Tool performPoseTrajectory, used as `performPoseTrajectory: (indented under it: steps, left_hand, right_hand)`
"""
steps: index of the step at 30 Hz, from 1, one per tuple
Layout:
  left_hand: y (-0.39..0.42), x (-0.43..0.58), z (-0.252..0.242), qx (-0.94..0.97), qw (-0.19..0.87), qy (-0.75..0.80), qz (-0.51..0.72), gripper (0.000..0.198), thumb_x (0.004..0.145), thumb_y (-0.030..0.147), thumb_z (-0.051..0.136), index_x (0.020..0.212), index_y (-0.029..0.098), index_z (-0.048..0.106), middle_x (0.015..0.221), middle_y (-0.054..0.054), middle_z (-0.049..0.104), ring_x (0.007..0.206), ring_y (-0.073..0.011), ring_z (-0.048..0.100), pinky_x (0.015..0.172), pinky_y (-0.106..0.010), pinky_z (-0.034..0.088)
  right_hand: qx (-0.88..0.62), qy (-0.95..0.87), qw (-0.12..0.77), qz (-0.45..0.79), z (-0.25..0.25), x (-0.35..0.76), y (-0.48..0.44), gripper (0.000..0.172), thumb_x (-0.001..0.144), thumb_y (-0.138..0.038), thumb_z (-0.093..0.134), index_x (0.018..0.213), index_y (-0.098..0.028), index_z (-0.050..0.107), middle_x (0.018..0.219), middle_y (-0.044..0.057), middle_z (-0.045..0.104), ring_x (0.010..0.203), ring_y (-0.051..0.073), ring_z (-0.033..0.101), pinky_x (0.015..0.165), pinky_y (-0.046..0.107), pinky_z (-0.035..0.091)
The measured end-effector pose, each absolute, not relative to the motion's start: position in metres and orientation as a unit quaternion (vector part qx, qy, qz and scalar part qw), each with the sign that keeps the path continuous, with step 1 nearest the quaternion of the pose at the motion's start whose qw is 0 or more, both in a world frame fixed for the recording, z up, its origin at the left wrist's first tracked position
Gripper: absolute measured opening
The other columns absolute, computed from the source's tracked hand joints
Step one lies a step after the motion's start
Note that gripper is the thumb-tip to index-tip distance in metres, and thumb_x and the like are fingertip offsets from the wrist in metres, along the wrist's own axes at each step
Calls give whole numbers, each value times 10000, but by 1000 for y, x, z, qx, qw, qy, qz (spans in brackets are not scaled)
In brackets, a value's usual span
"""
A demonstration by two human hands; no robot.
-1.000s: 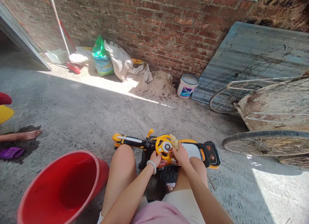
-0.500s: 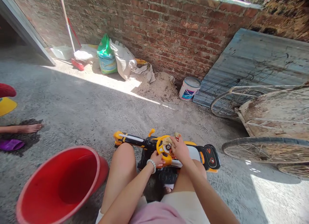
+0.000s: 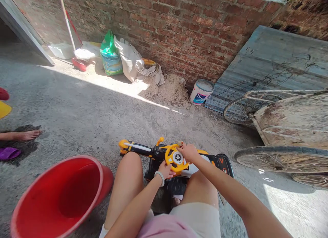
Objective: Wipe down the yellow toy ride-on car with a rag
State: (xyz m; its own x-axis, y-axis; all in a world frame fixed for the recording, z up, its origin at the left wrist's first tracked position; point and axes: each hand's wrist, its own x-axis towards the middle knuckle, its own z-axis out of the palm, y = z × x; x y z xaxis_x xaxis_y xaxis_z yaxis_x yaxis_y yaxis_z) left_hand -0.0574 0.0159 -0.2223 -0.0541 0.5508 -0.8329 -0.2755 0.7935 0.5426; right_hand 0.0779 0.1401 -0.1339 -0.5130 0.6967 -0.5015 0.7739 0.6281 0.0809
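A black, yellow and white ride-on toy [image 3: 140, 148] lies across in front of my knees. Its yellow steering wheel [image 3: 167, 158] faces up at me. My left hand [image 3: 166, 170], with a beaded bracelet at the wrist, grips the near left part of the wheel's rim. At the far right of the rim, my right hand [image 3: 189, 152] presses a crumpled cloth [image 3: 180, 144] against the wheel. Only a small beige and reddish bit of that cloth shows; the fingers cover the rest.
To my left stands a big red tub [image 3: 33, 193]. Another person's bare foot [image 3: 30, 135] is at the left edge, near a purple slipper [image 3: 9, 153]. A paint bucket [image 3: 201, 92], sacks [image 3: 128, 58] and a broom line the brick wall. A wheeled cart [image 3: 294, 125] stands right.
My right hand has shifted slightly up and left along the wheel's far rim, with the cloth now mostly covered. The wheel's centre is uncovered. My left hand stays on the rim.
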Motion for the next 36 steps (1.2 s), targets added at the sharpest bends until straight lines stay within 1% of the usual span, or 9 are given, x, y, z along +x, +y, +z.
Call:
performPoseTrajectory:
  steps: [2,4,9,14,18,22,29,33,36]
  left_hand:
    - [15,-56,-222,95,679,656,316,140,1027,270,587,1121,183,529,821,-49,754,627,-149,757,678,-256,611]
    - [14,-54,-223,91,677,651,331,132,1025,247,584,1122,178,527,813,-53,754,635,-160,764,677,-261,616]
    - [13,-54,-221,93,661,659,347,165,1000,236,619,1140,181,551,822,-59,765,666,-197,778,670,-280,620]
    - [13,-59,-214,131,657,670,319,150,1018,233,571,1154,170,570,902,-102,787,735,-214,786,643,-268,602]
    - [15,-62,-213,127,666,668,307,205,997,282,631,1177,194,582,893,-79,793,782,-213,791,702,-270,600]
    - [15,-61,-215,127,666,665,313,225,974,296,672,1161,199,594,895,-75,796,805,-219,793,733,-274,596]
    - [13,-63,-224,133,673,645,336,156,987,257,641,1119,199,583,845,-48,772,710,-194,772,682,-271,596]
    - [13,-64,-234,122,674,636,356,237,902,302,770,1045,193,614,748,-6,725,655,-172,732,682,-281,593]
    - [13,-65,-240,131,636,644,404,254,819,302,849,907,178,645,741,-9,715,718,-161,724,720,-252,585]
  right_hand:
    - [477,835,257,-93,-139,83,128,586,953,-213,558,1528,-306,503,1355,204,579,1107,316,659,935,440,497]
    - [528,808,236,-108,-145,84,112,598,973,-230,497,1569,-267,449,1363,219,579,1086,309,686,904,422,515]
    - [630,732,192,-174,-152,86,50,545,1011,-253,388,1547,-204,473,1369,225,608,1106,306,709,878,385,526]
    - [619,744,172,-184,-147,103,25,536,1027,-276,388,1558,-261,459,1414,190,595,1070,283,723,845,357,527]
    - [632,744,161,-146,-140,108,47,488,1036,-282,393,1515,-293,485,1427,171,570,1100,263,706,859,346,518]
    - [625,731,200,-190,-141,95,49,444,1009,-286,441,1438,-228,541,1362,179,614,1123,278,702,883,360,515]
    - [650,706,169,-226,-142,74,17,433,1015,-273,378,1397,-178,556,1311,186,659,1120,277,699,903,367,509]
    - [594,753,154,-238,-142,54,-1,475,1009,-280,427,1467,-220,536,1328,174,653,1083,273,708,889,346,506]
    - [591,761,128,-236,-149,39,-6,536,1011,-287,431,1540,-205,471,1398,194,611,1122,273,696,905,340,507]
